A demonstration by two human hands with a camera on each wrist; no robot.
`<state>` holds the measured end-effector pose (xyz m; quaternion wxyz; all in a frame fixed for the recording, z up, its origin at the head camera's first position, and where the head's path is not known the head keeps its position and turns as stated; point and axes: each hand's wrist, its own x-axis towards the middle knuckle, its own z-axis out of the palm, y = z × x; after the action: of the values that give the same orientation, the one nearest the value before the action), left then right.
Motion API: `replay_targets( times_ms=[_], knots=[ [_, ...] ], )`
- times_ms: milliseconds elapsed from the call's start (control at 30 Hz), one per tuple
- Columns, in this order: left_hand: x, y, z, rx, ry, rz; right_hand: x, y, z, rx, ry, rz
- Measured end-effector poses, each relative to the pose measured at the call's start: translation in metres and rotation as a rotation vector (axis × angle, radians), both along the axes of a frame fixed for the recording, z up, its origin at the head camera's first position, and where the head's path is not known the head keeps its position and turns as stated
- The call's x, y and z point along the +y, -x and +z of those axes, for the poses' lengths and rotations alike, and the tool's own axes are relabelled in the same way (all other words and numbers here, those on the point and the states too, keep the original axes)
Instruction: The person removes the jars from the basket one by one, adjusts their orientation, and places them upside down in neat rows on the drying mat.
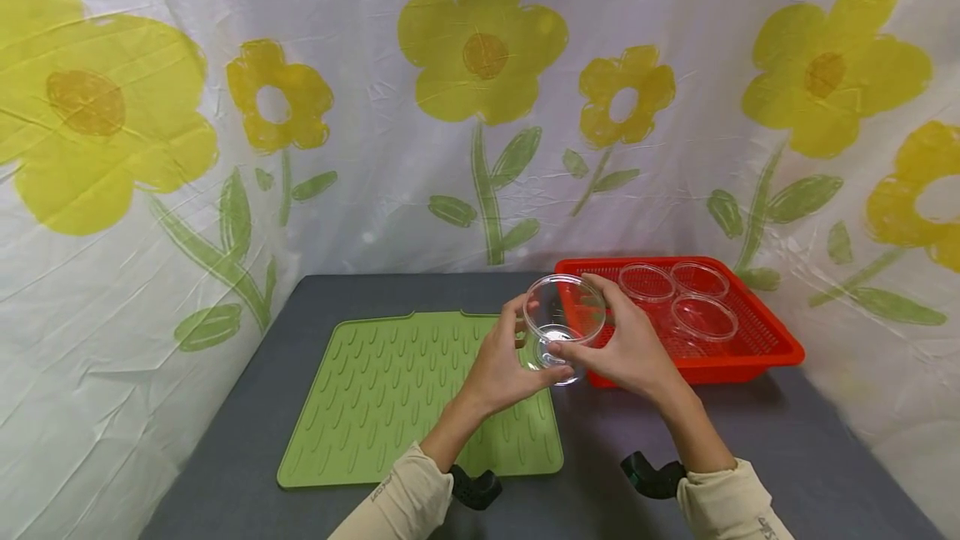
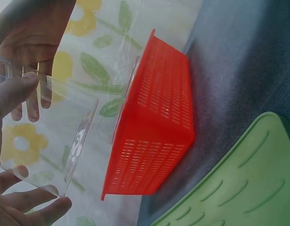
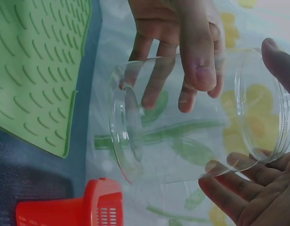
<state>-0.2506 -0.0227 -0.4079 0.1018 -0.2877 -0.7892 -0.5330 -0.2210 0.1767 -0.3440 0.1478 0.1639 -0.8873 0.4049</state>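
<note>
Above the gap between the mat and the basket, a clear jar (image 1: 564, 315) is held up in both hands, its rim tilted toward the head camera. My left hand (image 1: 501, 367) grips its left side, thumb across the near wall. From the right, my right hand (image 1: 626, 348) curls round it near the rim. In the right wrist view the jar (image 3: 182, 127) lies sideways, see-through, with a threaded-looking rim and a flat round base. Nothing shows inside it.
A red perforated basket (image 1: 720, 372) stands at the back right with three clear jars (image 1: 705, 319) upright in it. On the left, a green ridged mat (image 1: 405, 398) lies on the dark grey table (image 1: 232, 448). A flower-printed curtain (image 1: 360, 215) encloses the table.
</note>
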Motion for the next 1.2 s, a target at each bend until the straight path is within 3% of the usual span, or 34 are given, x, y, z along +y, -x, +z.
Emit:
replay_targets(
  times_ms=[267,667,1200],
  knots=[
    [-0.003,-0.001,-0.005,-0.021,-0.05,0.014,0.003,-0.001,-0.004,0.003,0.028,0.063],
    [-0.01,-0.002,-0.009,-0.232,-0.31,-0.066,0.013,0.001,-0.027,0.026,0.058,0.174],
    [-0.009,-0.002,-0.011,-0.277,-0.356,-0.124,0.001,0.013,-0.043,0.082,0.087,0.265]
  ],
)
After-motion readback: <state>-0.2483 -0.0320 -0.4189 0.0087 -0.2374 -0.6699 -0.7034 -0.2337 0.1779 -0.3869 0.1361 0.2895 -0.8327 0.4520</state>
